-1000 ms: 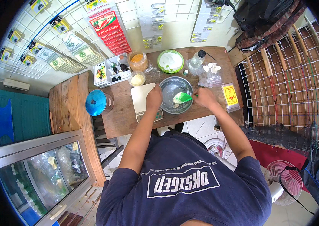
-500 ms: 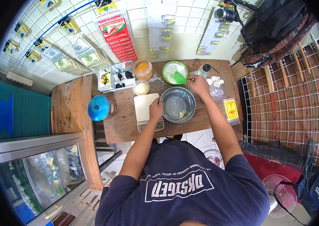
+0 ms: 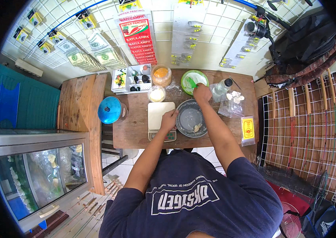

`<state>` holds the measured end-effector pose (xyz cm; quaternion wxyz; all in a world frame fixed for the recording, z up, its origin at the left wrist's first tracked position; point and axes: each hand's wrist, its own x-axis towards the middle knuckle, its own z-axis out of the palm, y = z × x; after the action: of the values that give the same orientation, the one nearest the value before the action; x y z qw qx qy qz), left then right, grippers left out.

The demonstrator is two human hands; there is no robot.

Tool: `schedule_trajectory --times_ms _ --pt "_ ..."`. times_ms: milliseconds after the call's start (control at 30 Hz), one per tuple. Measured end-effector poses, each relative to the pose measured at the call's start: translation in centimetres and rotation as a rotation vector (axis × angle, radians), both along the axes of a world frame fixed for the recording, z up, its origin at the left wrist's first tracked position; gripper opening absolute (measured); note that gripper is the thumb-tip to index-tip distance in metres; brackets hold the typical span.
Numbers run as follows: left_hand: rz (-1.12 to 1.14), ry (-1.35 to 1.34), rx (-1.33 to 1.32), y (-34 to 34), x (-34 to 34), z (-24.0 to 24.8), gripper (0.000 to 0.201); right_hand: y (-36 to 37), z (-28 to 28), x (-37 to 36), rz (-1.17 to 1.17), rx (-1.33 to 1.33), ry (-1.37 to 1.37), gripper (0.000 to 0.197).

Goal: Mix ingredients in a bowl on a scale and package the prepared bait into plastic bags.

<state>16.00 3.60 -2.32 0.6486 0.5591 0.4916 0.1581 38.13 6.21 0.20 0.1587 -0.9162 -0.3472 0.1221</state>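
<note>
My left hand [image 3: 170,119] is closed on the left rim of a grey bowl [image 3: 187,116], whose inside is smeared white, with a small pale lump near its bottom. In my right hand [image 3: 202,93] is a green spatula [image 3: 192,82], its handle mostly hidden by my fingers. The spatula's blade is in a green bowl [image 3: 182,84] of white powder or paste, just beyond the grey bowl. A white kitchen scale [image 3: 161,113] lies left of the grey bowl, beside my left hand.
Behind the scale stand a small tub of pale yellow stuff [image 3: 157,94] and an orange-filled tub [image 3: 161,75]. A blue-lidded jar [image 3: 110,110] is at the left edge. On the right are a black-capped bottle [image 3: 220,88], white pieces on plastic [image 3: 235,96] and a yellow packet [image 3: 248,129].
My right hand has moved in over the near edge of the green bowl, and the spatula blade now dips into the white contents. My left hand stays on the grey bowl. The whole view has shifted slightly.
</note>
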Motion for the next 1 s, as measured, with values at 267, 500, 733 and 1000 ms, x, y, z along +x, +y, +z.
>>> schedule_trajectory --times_ms 267,500,733,1000 --pt "-0.026 0.026 0.041 0.0 -0.2 0.9 0.037 0.8 0.0 0.1 -0.061 -0.038 0.193 0.031" --pt "-0.065 0.042 0.063 0.1 0.1 0.6 0.037 -0.6 -1.6 3.5 -0.189 0.024 0.272 0.035" --pt "-0.019 0.178 0.454 -1.1 0.8 -2.2 0.043 -6.0 1.6 5.2 -0.104 0.119 0.376 0.037" --pt "-0.020 0.289 0.481 -2.1 1.2 -0.9 0.040 -14.4 7.1 2.5 0.165 0.055 0.290 0.029"
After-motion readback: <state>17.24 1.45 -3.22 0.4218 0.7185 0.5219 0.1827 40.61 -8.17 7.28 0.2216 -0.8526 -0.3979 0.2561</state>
